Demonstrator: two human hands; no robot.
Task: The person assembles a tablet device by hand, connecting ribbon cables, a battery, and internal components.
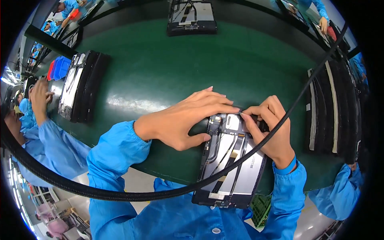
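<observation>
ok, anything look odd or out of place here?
Yes: the black cable loops across the view, hiding strips of the opened device and right hand. The device's near end also seems to overhang the green table. No spill visible.

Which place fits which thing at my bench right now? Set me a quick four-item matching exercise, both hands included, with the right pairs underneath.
Things:
1. left hand
2. right hand
3. blue bin
4. green crate

Places:
A. past the near edge of the green bench
B. at the upper right corner of the opened device
C. beside a red bin
D. across the device's top edge, thumb by its left edge

Pairs: 1-D, 2-B, 3-C, 4-A
</observation>
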